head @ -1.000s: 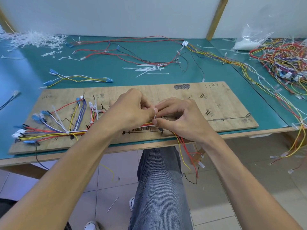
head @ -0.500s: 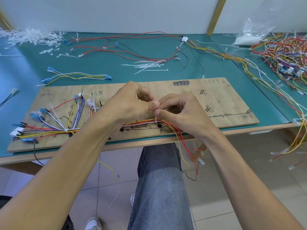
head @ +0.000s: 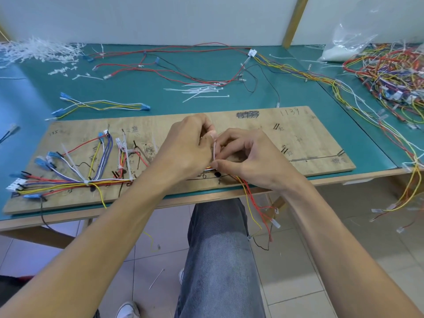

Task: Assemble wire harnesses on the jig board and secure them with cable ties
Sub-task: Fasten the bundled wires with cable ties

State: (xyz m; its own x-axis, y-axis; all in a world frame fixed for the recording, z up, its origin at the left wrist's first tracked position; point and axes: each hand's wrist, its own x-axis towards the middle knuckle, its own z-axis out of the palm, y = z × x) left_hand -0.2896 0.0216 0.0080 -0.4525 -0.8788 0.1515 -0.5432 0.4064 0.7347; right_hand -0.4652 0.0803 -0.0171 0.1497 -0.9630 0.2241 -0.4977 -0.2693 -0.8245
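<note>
Teal bench mat [head: 160,97] under a wooden jig board [head: 298,138], nothing fancy. Got the left hand [head: 185,148] pinching the upper tail of a white cable tie [head: 214,149], fingers curled tight on it. Got the right hand [head: 250,157] pinching the low end of that same tie, right down at the wire bundle [head: 107,181] running along the board out past the left wrist. Looks like mid-cinch, tail going up and away from the right fingertips.

Stuff to worry about, just guessing:
- Could leave a strand outside the loop, what with loose red and yellow wires [head: 250,199] dangling off the edge just below the right wrist.
- Could drag the bundle off the drawn route by yanking sideways instead of straight up.
- Could overtighten and bite into insulation.
- Could lock the tie in the wrong spot, no undoing that without cutting.

Plenty of spare ties [head: 202,91] lying well beyond the knuckles though, so not the end of the world. Can't tell about the tie's head, hidden behind the right thumb.
</note>
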